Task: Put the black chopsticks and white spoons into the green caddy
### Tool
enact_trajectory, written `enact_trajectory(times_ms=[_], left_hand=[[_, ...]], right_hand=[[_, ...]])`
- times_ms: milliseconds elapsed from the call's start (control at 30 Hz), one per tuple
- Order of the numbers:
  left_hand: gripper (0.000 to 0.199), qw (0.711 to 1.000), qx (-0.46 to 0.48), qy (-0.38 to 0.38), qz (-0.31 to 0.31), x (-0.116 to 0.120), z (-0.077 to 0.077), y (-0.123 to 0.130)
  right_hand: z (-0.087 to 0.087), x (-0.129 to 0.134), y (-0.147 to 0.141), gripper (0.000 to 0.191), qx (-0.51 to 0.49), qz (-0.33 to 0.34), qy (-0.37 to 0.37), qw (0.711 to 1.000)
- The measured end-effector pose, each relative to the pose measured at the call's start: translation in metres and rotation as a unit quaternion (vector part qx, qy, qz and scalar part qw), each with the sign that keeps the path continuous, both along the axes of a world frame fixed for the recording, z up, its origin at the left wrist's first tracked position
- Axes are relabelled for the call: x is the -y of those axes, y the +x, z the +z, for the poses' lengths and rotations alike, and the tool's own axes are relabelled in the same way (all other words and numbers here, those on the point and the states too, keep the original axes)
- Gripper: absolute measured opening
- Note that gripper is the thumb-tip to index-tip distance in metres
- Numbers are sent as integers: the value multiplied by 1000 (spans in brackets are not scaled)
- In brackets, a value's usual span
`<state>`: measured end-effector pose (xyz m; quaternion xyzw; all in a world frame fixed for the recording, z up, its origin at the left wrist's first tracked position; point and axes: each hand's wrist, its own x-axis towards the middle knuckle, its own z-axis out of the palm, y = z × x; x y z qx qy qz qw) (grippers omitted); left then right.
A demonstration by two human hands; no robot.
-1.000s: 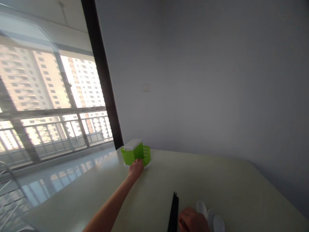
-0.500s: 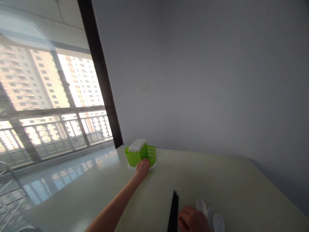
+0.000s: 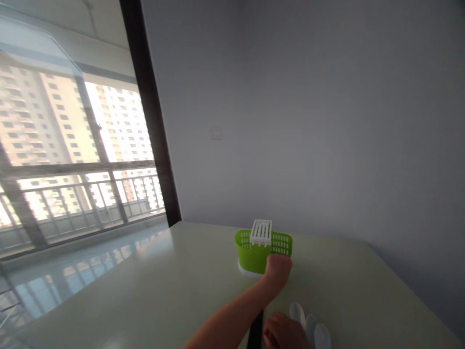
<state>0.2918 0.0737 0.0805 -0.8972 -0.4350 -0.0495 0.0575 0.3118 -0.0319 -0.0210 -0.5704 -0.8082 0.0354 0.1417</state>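
Note:
A green plastic cutlery holder (image 3: 254, 254) with slotted sides, a white slatted insert (image 3: 261, 232) and a white base stands on the pale table (image 3: 163, 291). My left hand (image 3: 278, 269) is closed around its near side, the arm reaching across from the lower middle. My right hand (image 3: 285, 333) rests at the bottom edge, fingers curled over white spoons (image 3: 312, 327) lying side by side. Black chopsticks (image 3: 256, 334) lie just left of that hand, partly hidden by my left forearm.
A grey wall with a small switch plate (image 3: 216, 132) rises behind the table. A dark window frame (image 3: 150, 111) and large glass pane fill the left, with a railing and tall buildings outside. The table's right edge runs diagonally at the lower right.
The green holder has slid from the table's far left corner to the right and nearer, carried by my left hand. My right hand stays over the spoons.

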Motion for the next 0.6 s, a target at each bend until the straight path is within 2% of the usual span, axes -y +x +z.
enact_trajectory(times_ms=[133,233,400,600], left_hand=[[23,999,15,-1,-29,17,-9,45],[21,998,23,1,-51,27,-14,65],[20,998,32,9,-61,37,-14,71],[20,997,24,-11,-77,41,-6,64]], right_hand=[[-8,-2,1,14,5,-17,17,1000],[-21,-4,4,11,16,-27,15,999],[-34,-7,2,15,5,-47,27,999],[-31,-1,2,22,-4,-48,33,998]])
